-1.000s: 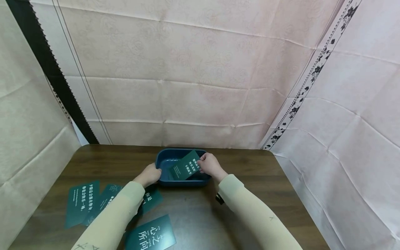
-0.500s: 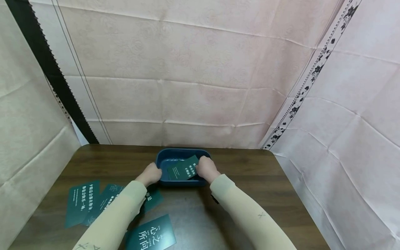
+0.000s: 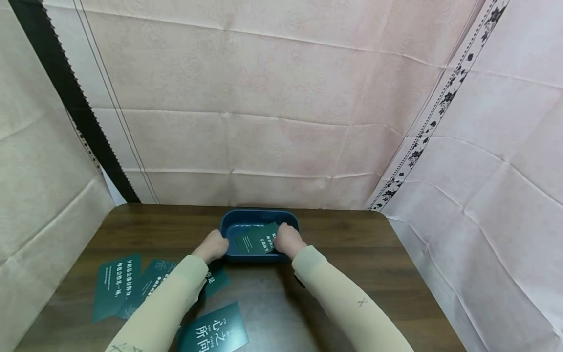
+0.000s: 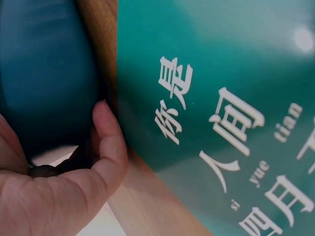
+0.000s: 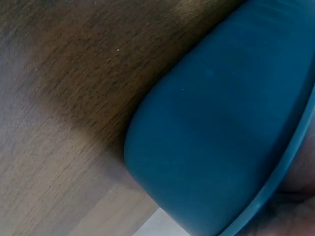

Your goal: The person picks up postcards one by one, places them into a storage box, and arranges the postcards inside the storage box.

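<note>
A dark blue plastic tub [image 3: 259,216] stands on the brown wooden table [image 3: 374,264]. My left hand [image 3: 213,246] grips the tub's left front corner; in the left wrist view its thumb [image 4: 109,142] lies against the tub wall [image 4: 44,73]. My right hand [image 3: 287,239] holds a dark green card [image 3: 257,240] with white lettering, lowered into the tub. The right wrist view shows only the tub's outer wall [image 5: 216,142] and the tabletop.
Several green cards lie on the table's left front: one at far left [image 3: 116,283], one under my left forearm [image 3: 211,281], one at the near edge [image 3: 213,332]. Pink cloth walls [image 3: 264,98] close in the table behind and on both sides.
My right hand has lowered the green card from above the tub's rim down into the tub and drawn nearer. The left hand has stayed on the tub's corner.
</note>
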Demonstrator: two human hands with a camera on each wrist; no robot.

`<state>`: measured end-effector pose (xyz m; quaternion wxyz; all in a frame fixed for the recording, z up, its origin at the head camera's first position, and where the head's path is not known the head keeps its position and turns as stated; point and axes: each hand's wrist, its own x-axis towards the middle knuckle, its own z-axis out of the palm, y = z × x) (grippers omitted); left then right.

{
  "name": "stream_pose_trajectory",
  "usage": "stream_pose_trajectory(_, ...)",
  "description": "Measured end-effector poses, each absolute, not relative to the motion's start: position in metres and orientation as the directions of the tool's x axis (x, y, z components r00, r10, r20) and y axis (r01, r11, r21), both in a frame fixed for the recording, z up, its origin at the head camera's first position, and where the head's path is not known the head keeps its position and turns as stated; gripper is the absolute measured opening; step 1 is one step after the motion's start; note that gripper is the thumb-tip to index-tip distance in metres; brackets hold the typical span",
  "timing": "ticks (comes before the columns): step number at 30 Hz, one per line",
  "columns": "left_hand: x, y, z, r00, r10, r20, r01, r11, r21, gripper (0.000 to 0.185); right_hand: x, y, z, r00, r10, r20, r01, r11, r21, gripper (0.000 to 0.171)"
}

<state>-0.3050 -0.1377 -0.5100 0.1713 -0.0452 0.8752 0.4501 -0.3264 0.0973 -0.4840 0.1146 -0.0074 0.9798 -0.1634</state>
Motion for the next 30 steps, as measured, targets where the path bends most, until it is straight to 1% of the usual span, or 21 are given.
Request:
stream_pose_trajectory(3,-0.305,-0.137,-0.510,-0.935,0.074,-0.346,-0.239,0.589,0.772,0.045,-0.326,0.098,-0.485,-0.974,-0.050,-0.221,0.022,0.950,-0.312,0.061)
stream_pose_trajectory(9,-0.304,-0.138,-0.509,-0.938,0.082,-0.337,-0.224,0.596,0.771,0.051,-0.327,0.098,-0.485,-0.971,-0.042,-0.234,0.032,0.952,-0.305,0.066)
stream_pose_trajectory(15,-0.304,-0.138,-0.509,-0.939,0.079,-0.336,-0.227,0.593,0.773,0.045,-0.328,0.097,-0.486,-0.968,-0.034,-0.248,0.043,0.953,-0.300,0.068)
stream_pose_trajectory(19,-0.304,-0.138,-0.510,-0.940,0.075,-0.334,-0.225,0.599,0.768,0.049,-0.327,0.096,-0.487,-0.968,-0.041,-0.246,0.036,0.954,-0.299,0.070)
stream_pose_trajectory(21,-0.305,-0.138,-0.510,-0.939,0.073,-0.335,-0.228,0.599,0.768,0.053,-0.326,0.097,-0.487,-0.972,-0.046,-0.232,0.028,0.951,-0.308,0.069)
stream_pose_trajectory(26,-0.304,-0.137,-0.508,-0.939,0.078,-0.334,-0.227,0.590,0.775,0.053,-0.322,0.098,-0.484,-0.978,-0.083,-0.190,-0.020,0.949,-0.314,0.069)
stream_pose_trajectory(28,-0.304,-0.137,-0.508,-0.938,0.079,-0.337,-0.230,0.587,0.776,0.052,-0.322,0.100,-0.481,-0.981,-0.127,-0.145,-0.072,0.941,-0.332,0.065)
stream_pose_trajectory(30,-0.304,-0.136,-0.508,-0.937,0.078,-0.340,-0.233,0.584,0.777,0.051,-0.324,0.103,-0.477,-0.985,-0.167,-0.052,-0.136,0.917,-0.375,0.055)
